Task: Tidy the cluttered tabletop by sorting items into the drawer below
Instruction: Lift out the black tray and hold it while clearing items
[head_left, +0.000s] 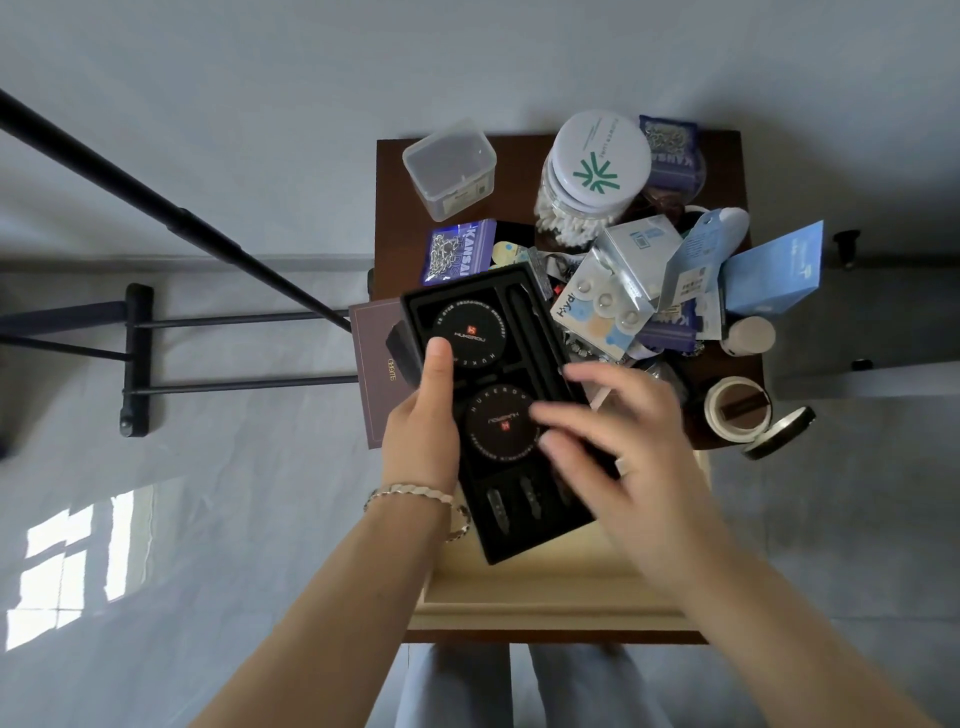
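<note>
Presently the left hand (423, 421) grasps a black tray (498, 374) by its left edge, thumb laid across the top and fingers curled underneath. The tray is held tilted, partly over the tabletop (514, 171) and partly over the open cream drawer (545, 597), which lies directly below both hands. Two round black tins are seated in the tray: the upper tin (475, 332) at the left thumb tip, the lower tin (498, 426) between the two hands. The right hand (623, 447) is blurred, fingers spread and uncurled over the tray's right side, grasping nothing; contact with the tray cannot be confirmed. A bracelet (415, 493) circles the left wrist. Beyond the right fingertips sits a blister pack (602, 306), a cotton-swab jar (592, 176) further off, and a tape roll (737, 408) just to the right. Beyond the left thumb stands a clear plastic box (451, 166).
</note>
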